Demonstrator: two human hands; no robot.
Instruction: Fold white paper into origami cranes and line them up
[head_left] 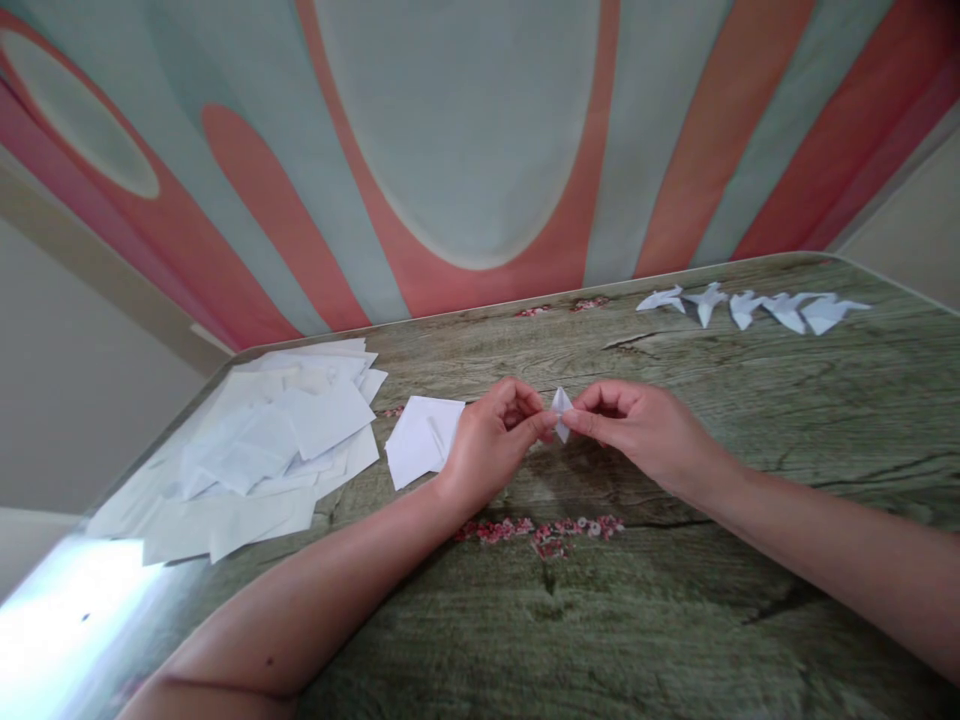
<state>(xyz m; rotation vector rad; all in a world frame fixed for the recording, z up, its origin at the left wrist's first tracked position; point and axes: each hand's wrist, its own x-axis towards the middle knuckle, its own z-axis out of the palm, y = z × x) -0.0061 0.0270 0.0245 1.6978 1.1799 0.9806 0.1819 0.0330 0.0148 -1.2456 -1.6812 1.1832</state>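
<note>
Between my two hands is a small piece of folded white paper (562,400), diamond-shaped and pointed at top and bottom. My left hand (499,425) pinches its left side between thumb and fingers. On the other side, my right hand (637,425) has its thumb and fingertips closed on the paper too. Both hands hold it just above the table, and the fingertips cover its middle. Beside my left hand lies a little group of white paper sheets (416,440), partly hidden by that hand.
A large loose pile of white paper sheets (330,415) spreads over the table's left side. Several folded paper birds (705,302) stand in a row at the far right. The wood-patterned table (675,620) meets a red and grey-green patterned wall (480,250) at its back edge.
</note>
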